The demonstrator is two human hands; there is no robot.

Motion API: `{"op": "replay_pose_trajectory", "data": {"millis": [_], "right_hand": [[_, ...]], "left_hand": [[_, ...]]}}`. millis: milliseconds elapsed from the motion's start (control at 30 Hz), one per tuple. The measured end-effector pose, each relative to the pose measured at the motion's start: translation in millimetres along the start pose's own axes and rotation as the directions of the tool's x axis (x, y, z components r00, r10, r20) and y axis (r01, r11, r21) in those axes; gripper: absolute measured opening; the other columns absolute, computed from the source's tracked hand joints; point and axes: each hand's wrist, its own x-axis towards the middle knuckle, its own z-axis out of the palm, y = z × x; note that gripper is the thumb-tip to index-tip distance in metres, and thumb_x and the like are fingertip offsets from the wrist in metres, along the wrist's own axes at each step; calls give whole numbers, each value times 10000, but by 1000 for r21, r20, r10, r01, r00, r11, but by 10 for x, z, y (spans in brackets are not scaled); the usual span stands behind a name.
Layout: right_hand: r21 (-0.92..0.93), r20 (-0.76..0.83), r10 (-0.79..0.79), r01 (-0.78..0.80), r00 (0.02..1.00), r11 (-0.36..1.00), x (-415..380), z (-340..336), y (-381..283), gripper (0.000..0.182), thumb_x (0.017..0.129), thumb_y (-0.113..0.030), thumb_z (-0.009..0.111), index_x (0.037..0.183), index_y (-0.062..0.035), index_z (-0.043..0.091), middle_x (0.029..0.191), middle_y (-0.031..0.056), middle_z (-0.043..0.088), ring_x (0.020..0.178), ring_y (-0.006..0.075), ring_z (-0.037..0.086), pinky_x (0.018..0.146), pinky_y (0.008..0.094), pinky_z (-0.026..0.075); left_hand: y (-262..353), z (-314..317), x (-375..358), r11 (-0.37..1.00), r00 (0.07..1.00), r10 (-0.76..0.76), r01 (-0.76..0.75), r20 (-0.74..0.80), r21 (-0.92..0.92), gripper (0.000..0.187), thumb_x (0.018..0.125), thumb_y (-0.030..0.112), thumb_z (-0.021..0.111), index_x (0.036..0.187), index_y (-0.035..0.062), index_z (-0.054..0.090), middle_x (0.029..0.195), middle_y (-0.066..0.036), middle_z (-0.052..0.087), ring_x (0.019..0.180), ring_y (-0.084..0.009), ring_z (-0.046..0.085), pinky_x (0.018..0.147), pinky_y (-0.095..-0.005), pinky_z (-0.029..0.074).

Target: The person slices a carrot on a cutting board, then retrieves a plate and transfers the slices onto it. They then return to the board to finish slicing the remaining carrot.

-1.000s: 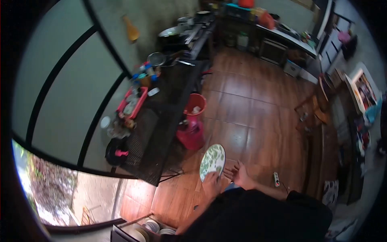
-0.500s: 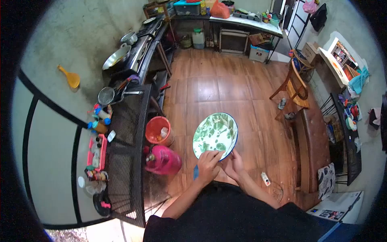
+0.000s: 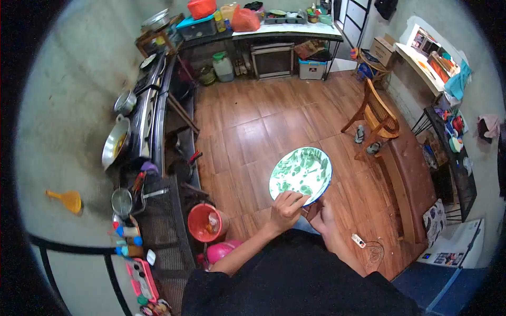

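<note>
A white enamel plate with green mottling and a blue rim (image 3: 300, 171) is held out in front of my body, tilted. My left hand (image 3: 288, 210) lies over its near edge, fingers curled against the upper face. From below and to the right, my right hand (image 3: 321, 217) grips the near rim; some of its fingers are hidden behind the plate.
To the left are a stove with a wok (image 3: 117, 142) and a small pot (image 3: 125, 102), a mesh-topped table (image 3: 163, 231), a red bucket (image 3: 203, 222) and a pink gas cylinder (image 3: 223, 250). A wooden chair (image 3: 371, 113) and brown bench (image 3: 408, 179) stand right. A power strip (image 3: 358, 240) lies on the floor.
My view has turned and moved forward, so the stove and back counter look nearer. The plate sits farther right in view, still in both hands.
</note>
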Motion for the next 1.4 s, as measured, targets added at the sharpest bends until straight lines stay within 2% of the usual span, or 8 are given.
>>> {"op": "replay_pose_trajectory", "data": {"millis": [333,533,600,733,867,967,1000,1400], "right_hand": [[204,194,-105,65,975,977,1542,82,-1146,402,1081,-471,437,1246,-146,608,1214,58,650,1181,244,574,1063,510,430],[25,-502,-214,262,838,965,2506,337,-2416,539,1068,-531,429,1404,-130,560,1367,50,570,1274,226,489,1111,506,363],[262,153,-399,352,904,899,2593,699,-2674,684,1044,-619,428,1496,-108,479,1501,82,525,1355,286,492,1167,502,328],[311,282,-347,257,895,915,2952,616,-3398,623,1062,-597,409,1448,-116,493,1431,118,595,1365,269,518,1168,486,362],[234,-395,-300,411,868,881,3668,613,-3795,511,1085,-526,422,1427,-154,503,1268,59,678,1264,251,579,1078,454,436],[419,304,-512,370,803,829,4498,174,-4033,403,1126,-378,329,1407,-171,531,1307,4,650,1234,229,589,1092,463,422],[196,-380,-335,429,862,882,4394,857,-4355,440,1111,-435,353,1352,-143,577,1316,55,634,1207,262,596,1083,470,433],[439,-339,-581,671,740,598,5733,643,-6368,433,1045,-433,512,1320,-101,548,1288,140,617,1196,312,597,1049,526,462]], "left_hand": [[-1251,926,1646,993,985,116,-110,130,-54,437,710,-21,715,1138,56,746,1002,-106,686,978,-316,642,856,-435,526],[-1677,1542,2931,987,994,88,-77,70,-140,454,701,-52,666,1137,45,749,989,-116,681,966,-329,640,861,-436,525],[-1662,1842,3282,980,988,124,-107,94,-169,463,700,-52,654,1144,43,747,998,-123,680,962,-335,641,862,-440,525],[-1970,2158,4108,974,982,189,-186,19,-128,496,667,-45,652,1145,45,751,1013,-120,683,963,-340,643,863,-440,527],[-2438,2576,4815,958,980,200,-194,8,-211,481,660,-8,671,1128,55,762,1005,-110,679,962,-332,641,866,-442,524],[-2891,2948,5292,944,955,270,-239,120,-228,477,697,11,693,1168,72,746,1029,-100,678,1028,-315,624,909,-451,499],[-3048,3026,5468,941,950,279,-241,143,-237,477,697,11,693,1168,72,746,1029,-100,678,1028,-315,624,909,-451,499],[-4031,4388,7874,791,701,612,-525,368,-315,400,771,69,704,1168,106,734,1036,-55,665,1046,-274,604,946,-435,447]]}}
